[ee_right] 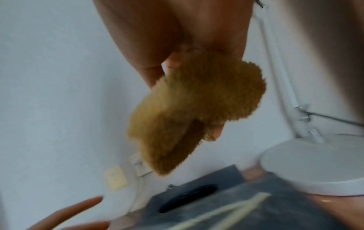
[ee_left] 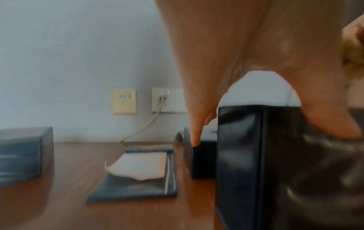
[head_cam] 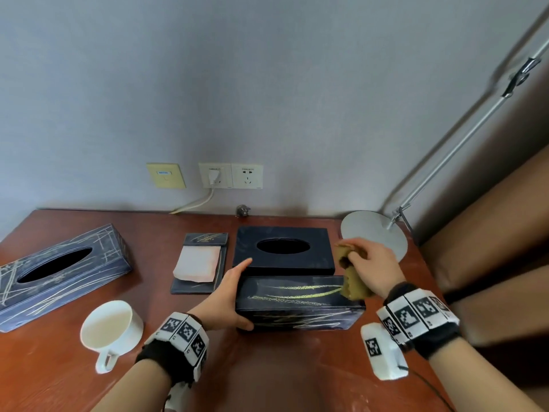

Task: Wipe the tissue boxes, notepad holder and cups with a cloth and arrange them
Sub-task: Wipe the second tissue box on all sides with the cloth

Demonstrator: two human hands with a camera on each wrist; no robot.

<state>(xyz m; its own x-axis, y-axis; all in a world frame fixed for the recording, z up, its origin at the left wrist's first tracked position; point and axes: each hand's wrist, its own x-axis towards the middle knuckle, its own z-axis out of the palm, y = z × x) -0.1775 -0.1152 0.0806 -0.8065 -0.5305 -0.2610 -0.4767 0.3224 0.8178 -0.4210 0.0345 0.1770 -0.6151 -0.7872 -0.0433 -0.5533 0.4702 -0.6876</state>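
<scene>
Both hands busy: left hand (head_cam: 226,294) grips the near tissue box (head_cam: 297,306), right hand (head_cam: 372,264) clutches the cloth (head_cam: 354,285).

We count three tissue boxes on the counter (head_cam: 282,367): the left tissue box (head_cam: 64,275), the back tissue box (head_cam: 320,257) and the near tissue box (head_cam: 297,292). We also count one notepad holder (head_cam: 202,263), one cup (head_cam: 111,328), one cloth (head_cam: 353,281), one lamp (head_cam: 374,230), three wall plates (head_cam: 230,175) and two hands, the left hand (head_cam: 225,292) and the right hand (head_cam: 371,263).
</scene>
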